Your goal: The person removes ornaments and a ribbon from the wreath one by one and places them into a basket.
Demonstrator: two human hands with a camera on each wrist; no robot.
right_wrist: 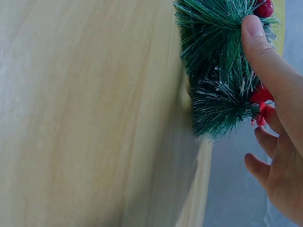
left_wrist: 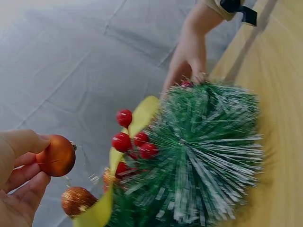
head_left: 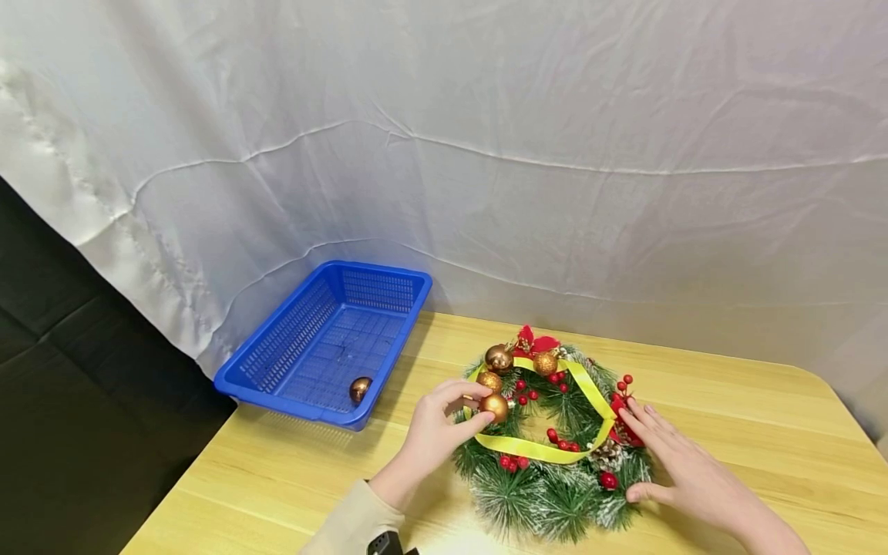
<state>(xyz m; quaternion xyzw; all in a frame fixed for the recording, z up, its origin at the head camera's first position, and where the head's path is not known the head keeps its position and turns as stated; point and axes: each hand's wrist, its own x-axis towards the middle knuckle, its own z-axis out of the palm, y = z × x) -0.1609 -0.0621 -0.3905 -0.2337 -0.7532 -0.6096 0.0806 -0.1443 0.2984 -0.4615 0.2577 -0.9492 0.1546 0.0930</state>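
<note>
A green Christmas wreath (head_left: 548, 493) with frosted tips, red berries and a yellow ribbon (head_left: 533, 449) lies on the table. My left hand (head_left: 444, 420) pinches a matte copper bauble (left_wrist: 57, 156) between thumb and fingers at the wreath's left side. A clear thread hangs near its cap in the left wrist view. Close by on the wreath are a glittery bauble (head_left: 489, 382), a shiny brown bauble (head_left: 499, 358) and another glittery one (head_left: 545, 363). My right hand (head_left: 683, 470) rests on the wreath's right edge, fingers extended beside a red flower (head_left: 623, 422).
A blue plastic basket (head_left: 391, 379) stands to the left on the wooden table (head_left: 749, 393), with one shiny brown bauble (head_left: 359, 389) in its near corner. Behind the table hangs a pale grey cloth (head_left: 555, 193). Dark fabric (head_left: 83, 401) lies beyond the left edge.
</note>
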